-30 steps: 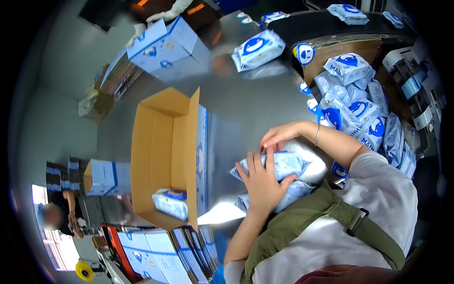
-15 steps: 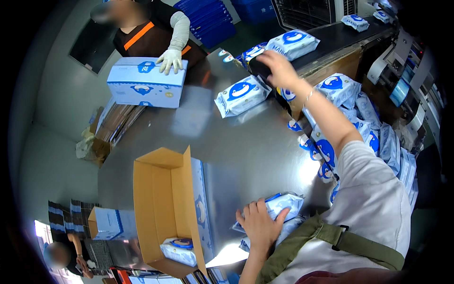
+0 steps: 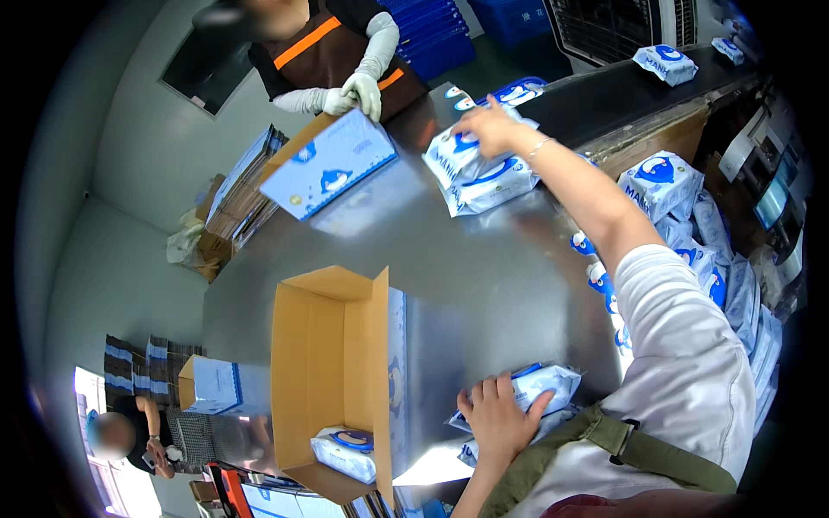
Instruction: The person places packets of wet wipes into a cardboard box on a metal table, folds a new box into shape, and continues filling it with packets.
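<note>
My right hand [image 3: 490, 129] reaches to the far side of the metal table, its fingers closed on a soft white-and-blue pack of wipes [image 3: 449, 157]. This pack lies over another pack of wipes [image 3: 496, 192]. Close to my body, my left hand [image 3: 501, 419] spans a pack of wipes [image 3: 553, 385], thumb and fingers apart around it. Under that one, a further pack [image 3: 553, 421] is partly hidden. To the left stands an open cardboard box [image 3: 332, 363], with a pack of wipes [image 3: 345, 453] lying inside at its near end.
A conveyor belt [image 3: 596, 108] carries packs from the far right. More packs [image 3: 661, 186] are heaped beside my right arm. Across the table, a gloved person handles a blue-and-white box [image 3: 332, 168]. Flattened cartons [image 3: 246, 186] stand at the left edge. Another person sits farther off.
My right hand has taken hold of a pack near the belt and brought it left over the other pack. The gloved person has tilted the blue-and-white box. My left hand stays on its pack.
</note>
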Demonstrator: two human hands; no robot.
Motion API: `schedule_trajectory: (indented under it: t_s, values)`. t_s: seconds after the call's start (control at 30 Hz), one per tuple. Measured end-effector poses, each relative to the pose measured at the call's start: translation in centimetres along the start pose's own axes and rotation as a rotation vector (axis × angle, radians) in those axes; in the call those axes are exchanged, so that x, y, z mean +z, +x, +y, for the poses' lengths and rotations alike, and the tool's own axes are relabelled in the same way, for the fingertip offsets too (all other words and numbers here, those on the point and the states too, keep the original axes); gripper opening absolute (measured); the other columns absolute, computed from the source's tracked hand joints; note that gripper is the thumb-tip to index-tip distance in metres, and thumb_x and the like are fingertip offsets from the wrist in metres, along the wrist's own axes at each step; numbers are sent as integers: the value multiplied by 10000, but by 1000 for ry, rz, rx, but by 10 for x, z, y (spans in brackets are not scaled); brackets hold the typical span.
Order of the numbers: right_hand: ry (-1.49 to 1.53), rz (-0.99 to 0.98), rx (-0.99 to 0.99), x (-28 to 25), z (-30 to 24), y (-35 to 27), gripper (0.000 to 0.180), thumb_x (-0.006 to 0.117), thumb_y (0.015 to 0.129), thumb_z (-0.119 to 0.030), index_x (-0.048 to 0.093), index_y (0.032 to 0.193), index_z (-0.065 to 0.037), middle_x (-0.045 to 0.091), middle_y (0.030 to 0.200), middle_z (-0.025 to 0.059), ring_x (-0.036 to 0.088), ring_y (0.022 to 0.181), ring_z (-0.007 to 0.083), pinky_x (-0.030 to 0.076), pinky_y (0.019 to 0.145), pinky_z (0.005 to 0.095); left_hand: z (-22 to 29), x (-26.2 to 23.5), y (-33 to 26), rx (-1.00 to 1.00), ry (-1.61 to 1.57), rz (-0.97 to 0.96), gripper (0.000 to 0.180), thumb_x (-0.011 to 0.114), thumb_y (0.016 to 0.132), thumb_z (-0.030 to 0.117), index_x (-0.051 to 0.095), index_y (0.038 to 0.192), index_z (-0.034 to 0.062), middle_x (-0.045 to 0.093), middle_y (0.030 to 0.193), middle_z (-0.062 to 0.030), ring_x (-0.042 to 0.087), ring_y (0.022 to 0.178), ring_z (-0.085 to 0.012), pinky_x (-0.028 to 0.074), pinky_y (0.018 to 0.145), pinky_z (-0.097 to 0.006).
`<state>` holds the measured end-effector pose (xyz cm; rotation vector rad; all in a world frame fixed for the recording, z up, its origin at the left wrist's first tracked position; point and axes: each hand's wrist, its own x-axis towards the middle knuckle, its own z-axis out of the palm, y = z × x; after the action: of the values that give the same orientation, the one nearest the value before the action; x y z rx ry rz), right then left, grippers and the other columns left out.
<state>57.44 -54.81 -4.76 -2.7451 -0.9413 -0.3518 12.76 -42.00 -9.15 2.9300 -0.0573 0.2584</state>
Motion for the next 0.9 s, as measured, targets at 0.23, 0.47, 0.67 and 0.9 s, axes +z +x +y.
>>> schedule_trajectory:
  t_s: [0.23, 0.47, 0.67, 0.9]
  values:
    - [132, -98, -16, 6, -33, -30, 594, 662, 622, -114, 632, 1210, -194, 629, 1137, 125, 564, 1058, 340, 469, 907, 408, 1, -2, -2, 19, -44, 47, 602, 641, 752, 582, 586, 1033, 52, 599, 912, -102, 537, 918, -293, 323, 905, -510]
    - [46, 122, -202, -36, -132, -243, 845, 798, 614, -200, 438, 1378, -219, 416, 1381, 212, 371, 1306, 382, 249, 1078, 560, 0, -2, -8, 76, -76, 47, 599, 632, 763, 581, 575, 1030, 47, 580, 925, -106, 526, 914, -305, 319, 902, -529]
    - [45, -32, -116, -40, -149, -247, 1102, 895, 429, -343, 403, 1404, -198, 448, 1351, 177, 407, 1286, 345, 297, 1055, 503, -2, -9, -12, 135, -127, 22, 612, 659, 769, 531, 566, 1122, 40, 562, 1080, -151, 516, 1010, -332, 296, 929, -586]
    - [663, -689, 5, 3, -35, -125, 1105, 895, 463, -464, 447, 1379, -38, 578, 1281, 162, 564, 1163, 285, 421, 988, 344, -20, -43, -120, -463, -344, 98, 549, 736, 762, 352, 556, 1154, 13, 551, 1129, -202, 533, 1053, -355, 446, 868, -435]
